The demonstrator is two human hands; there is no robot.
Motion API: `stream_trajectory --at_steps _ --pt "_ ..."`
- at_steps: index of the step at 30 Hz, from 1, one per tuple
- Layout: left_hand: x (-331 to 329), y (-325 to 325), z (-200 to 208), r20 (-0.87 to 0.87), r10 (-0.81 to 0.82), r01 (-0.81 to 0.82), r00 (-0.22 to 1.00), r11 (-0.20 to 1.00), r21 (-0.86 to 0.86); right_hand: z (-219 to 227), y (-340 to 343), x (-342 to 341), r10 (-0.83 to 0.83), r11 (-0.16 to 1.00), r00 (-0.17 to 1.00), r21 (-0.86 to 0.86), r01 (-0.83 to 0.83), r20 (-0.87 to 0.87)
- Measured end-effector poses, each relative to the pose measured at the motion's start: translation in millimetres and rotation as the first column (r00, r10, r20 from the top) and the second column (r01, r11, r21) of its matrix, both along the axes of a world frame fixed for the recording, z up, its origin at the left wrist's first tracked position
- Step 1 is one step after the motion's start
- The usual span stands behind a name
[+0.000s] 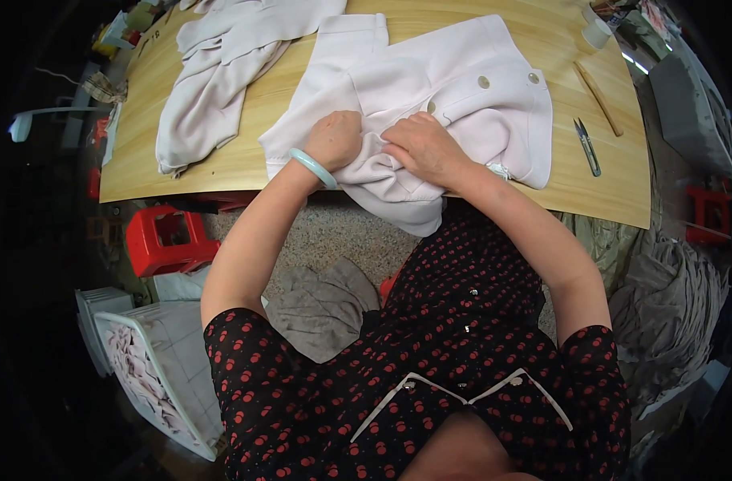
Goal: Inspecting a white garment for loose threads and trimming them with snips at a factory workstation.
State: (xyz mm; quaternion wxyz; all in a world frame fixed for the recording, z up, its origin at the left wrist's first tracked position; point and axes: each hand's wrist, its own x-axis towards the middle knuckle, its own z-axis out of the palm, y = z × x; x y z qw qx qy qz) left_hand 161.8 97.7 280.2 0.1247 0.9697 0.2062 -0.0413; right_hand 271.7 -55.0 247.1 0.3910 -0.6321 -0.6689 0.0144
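A pale pink jacket (pixel 398 76) with large round buttons lies across the wooden table, its near part hanging over the front edge. My left hand (pixel 334 140), below which a pale green bangle (pixel 313 167) circles the wrist, is closed on the jacket's cloth. Close beside it on the right, my right hand (pixel 430 148) grips a bunched fold of the same jacket, fingers curled. The fingertips of both hands are partly hidden by the cloth and the hands themselves.
Another pale garment (pixel 222 72) lies at the table's left. Thread snips (pixel 588 147) and a wooden stick (pixel 598 98) rest at the right, near a white spool (pixel 596 34). Below stand a red stool (pixel 169 240) and a white bin (pixel 153 377); grey cloth (pixel 326 309) lies on the floor.
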Motion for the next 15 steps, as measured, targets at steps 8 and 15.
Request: stream_trajectory --at_steps 8,15 --pt "1 -7 38 0.209 -0.115 0.123 0.971 0.992 -0.026 3 -1 -4 -0.026 0.999 0.999 -0.045 0.025 -0.025" --pt "-7 9 19 0.033 0.164 -0.116 0.986 0.809 -0.577 -2 2 -10 -0.043 0.997 0.999 -0.065 0.042 -0.010"
